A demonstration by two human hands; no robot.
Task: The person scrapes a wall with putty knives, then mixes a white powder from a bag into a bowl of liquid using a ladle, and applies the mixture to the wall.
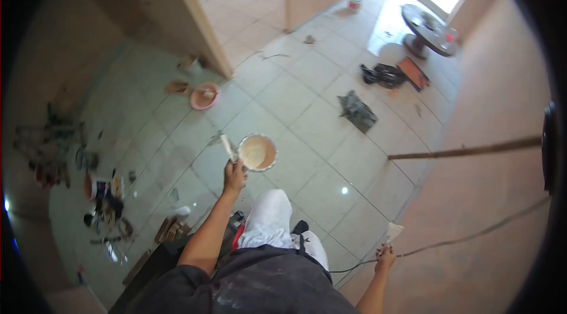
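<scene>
My left hand (pixel 235 176) is closed around the lower end of a pale scraper (pixel 227 147) that points up and away from me. Right beside it is a round bucket (pixel 274 153) with cream-coloured putty (pixel 254 154) inside, its rim overlapping my fingers in this view. Off to the right, close to the wall, my right hand (pixel 385 257) grips a putty knife (pixel 394 232) by its handle, the broad pale blade turned upward. A dark cable (pixel 466 236) runs past that hand along the wall.
A pink basin (pixel 204 96) stands on the tiled floor ahead. Black plastic (pixel 358 111) lies to the right, near a wooden pole (pixel 466 151) leaning against the wall. A round table (pixel 430 32) stands far right. Tools and a white bucket (pixel 101 187) clutter the left.
</scene>
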